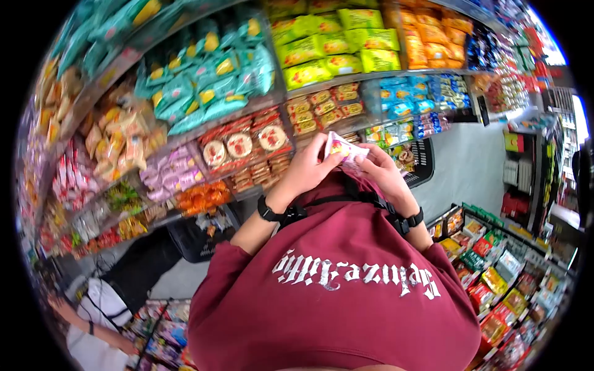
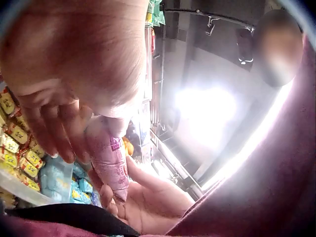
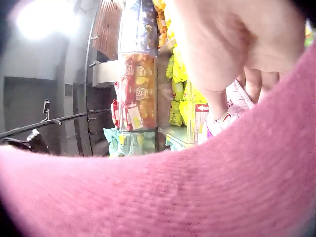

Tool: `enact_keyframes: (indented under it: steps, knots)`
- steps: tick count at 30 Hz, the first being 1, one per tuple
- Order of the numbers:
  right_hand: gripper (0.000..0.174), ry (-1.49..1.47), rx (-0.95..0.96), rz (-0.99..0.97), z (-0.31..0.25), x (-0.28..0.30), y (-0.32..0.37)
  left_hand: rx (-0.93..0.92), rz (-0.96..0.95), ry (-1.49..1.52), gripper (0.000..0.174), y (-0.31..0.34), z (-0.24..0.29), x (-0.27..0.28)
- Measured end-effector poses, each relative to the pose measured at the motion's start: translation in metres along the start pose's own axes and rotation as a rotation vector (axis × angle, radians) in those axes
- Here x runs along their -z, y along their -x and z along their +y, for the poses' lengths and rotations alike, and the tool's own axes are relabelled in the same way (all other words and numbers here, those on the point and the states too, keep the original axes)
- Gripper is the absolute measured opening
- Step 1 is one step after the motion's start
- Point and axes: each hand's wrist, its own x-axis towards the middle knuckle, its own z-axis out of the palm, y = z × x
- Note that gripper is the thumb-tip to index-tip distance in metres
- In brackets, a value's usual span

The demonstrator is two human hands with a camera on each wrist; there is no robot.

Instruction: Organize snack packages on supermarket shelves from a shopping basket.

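Both hands hold a small pink and white snack packet [image 1: 344,148] in front of the chest, close to the shelf. My left hand [image 1: 307,168] grips its left end, thumb on top. On the other end, my right hand [image 1: 385,175] pinches the wrapper with thumb and fingers. In the left wrist view the plump pink packet [image 2: 107,159] spans the gap between the left hand [image 2: 74,64] and the right hand [image 2: 153,200]. Only part of the wrapper [image 3: 239,98] shows in the right wrist view, beneath the right hand [image 3: 232,44]; the sleeve hides the rest.
Shelves ahead hold teal packets [image 1: 213,80], yellow-green packets [image 1: 337,44], orange packets [image 1: 433,38] and round white biscuits [image 1: 240,144]. A black basket [image 1: 423,162] stands beyond the right hand. At lower left is another person [image 1: 99,309] near a second black basket [image 1: 192,241]. Packed goods [image 1: 495,281] lie at right.
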Motion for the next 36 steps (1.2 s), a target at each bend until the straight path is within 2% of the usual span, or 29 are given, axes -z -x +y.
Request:
enact_keyframes:
  steps: [2,4,8,12,14,16,24,25,26,27,32,36]
  knots:
    - [0.037,-0.054,-0.097,0.079,0.006,-0.004,0.009,0.090,-0.049,-0.018,0.038,0.012,0.005,0.005]
    - [0.037,-0.045,-0.150,0.097,0.010,-0.010,0.014,-0.005,0.009,-0.009,0.042,0.021,-0.007,0.003]
    - [0.034,-0.073,-0.198,0.089,0.021,-0.015,0.017,0.025,0.031,-0.082,0.038,0.040,-0.018,0.003]
    - [0.033,0.065,-0.199,-0.015,0.018,-0.018,0.018,0.015,0.161,-0.079,0.037,0.064,-0.019,-0.003]
    - [0.033,0.072,-0.222,-0.110,0.021,-0.014,0.018,0.109,0.193,-0.136,0.038,0.077,-0.013,-0.009]
    - [0.032,0.081,-0.230,-0.167,0.016,-0.015,0.020,0.128,0.251,-0.161,0.039,0.087,-0.005,-0.017]
    - [0.029,0.182,-0.185,-0.327,0.017,0.034,0.032,0.200,0.444,-0.086,0.031,0.105,0.001,-0.093]
    - [0.030,0.225,-0.149,-0.357,0.025,0.046,0.031,0.242,0.466,-0.055,0.031,0.107,0.015,-0.105]
    - [0.032,0.267,-0.112,-0.386,0.033,0.060,0.029,0.203,0.498,-0.035,0.043,0.109,0.016,-0.116]
    - [0.034,0.336,-0.106,-0.396,0.032,0.067,0.031,0.203,0.505,-0.056,0.044,0.113,0.019,-0.127]
    - [0.037,0.247,-0.121,-0.495,0.035,0.086,0.050,0.279,0.525,-0.117,0.047,0.131,0.039,-0.162]
    - [0.039,0.378,-0.087,-0.567,0.048,0.095,0.055,0.287,0.520,-0.231,0.048,0.138,0.044,-0.171]
